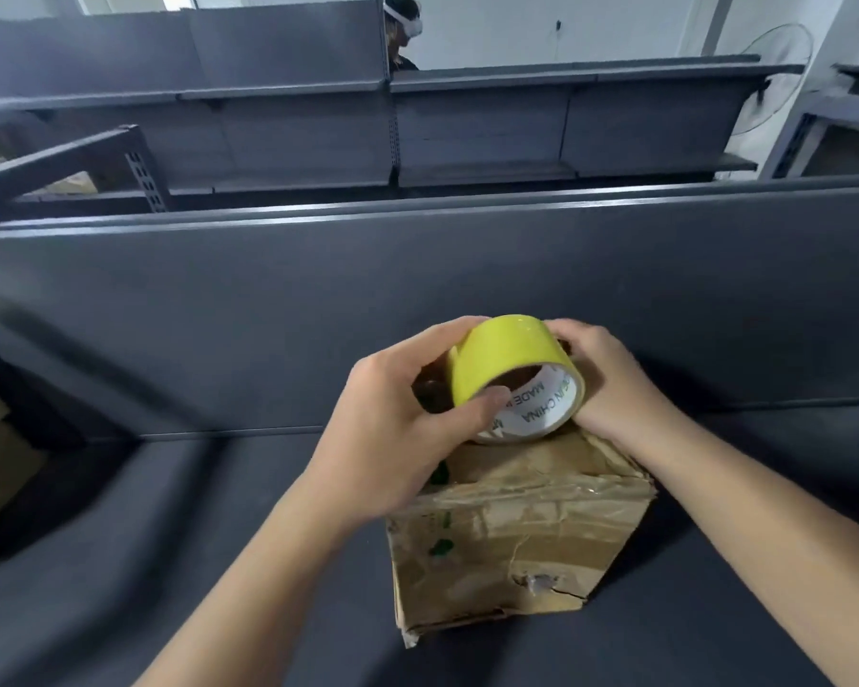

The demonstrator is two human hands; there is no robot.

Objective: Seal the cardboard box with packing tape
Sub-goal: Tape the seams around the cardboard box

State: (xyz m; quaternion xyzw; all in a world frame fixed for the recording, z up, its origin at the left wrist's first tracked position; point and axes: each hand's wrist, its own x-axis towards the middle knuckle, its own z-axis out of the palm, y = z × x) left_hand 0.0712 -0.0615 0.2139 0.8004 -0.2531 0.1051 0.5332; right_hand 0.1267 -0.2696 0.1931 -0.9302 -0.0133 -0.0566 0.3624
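Cardboard box (517, 533), crumpled and torn, wrinkled tape (541, 493) across top

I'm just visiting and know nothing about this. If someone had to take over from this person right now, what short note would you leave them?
Left hand: grips the yellow roll of packing tape with a white printed core, thumb on its near edge.
Right hand: holds the roll's other side.
Worn brown cardboard box: top looks closed; it sits on the dark grey shelf surface, just below the roll.
Done: roll is in hand; no yellow tape shows on the box.
Left: probably find the tape's end, pull a strip, press it along the top seam and cut it.
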